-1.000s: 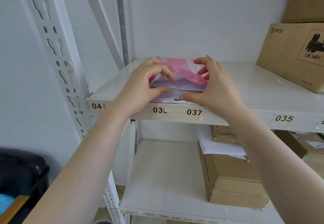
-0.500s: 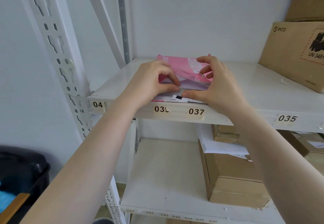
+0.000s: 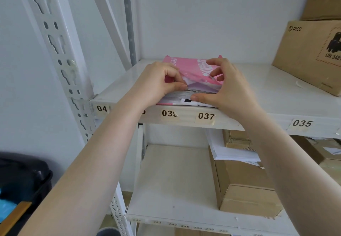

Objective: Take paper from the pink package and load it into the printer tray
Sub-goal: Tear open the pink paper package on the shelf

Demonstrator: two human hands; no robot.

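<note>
Pink package (image 3: pixel 191 69) lies at the front edge of the upper shelf (image 3: pixel 258 95), its wrapper torn open. Left hand (image 3: pixel 156 84) pinches the exposed paper (image 3: pixel 184 94) stack's top sheets; right hand (image 3: pixel 230 89) fingers closed on the stack's other side, thumb along its front edge.

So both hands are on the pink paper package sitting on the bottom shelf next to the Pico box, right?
Not the bottom shelf. The head view shows the pink paper package on the upper shelf, labelled 037, with both hands on it and the Pico box to its right.
</note>
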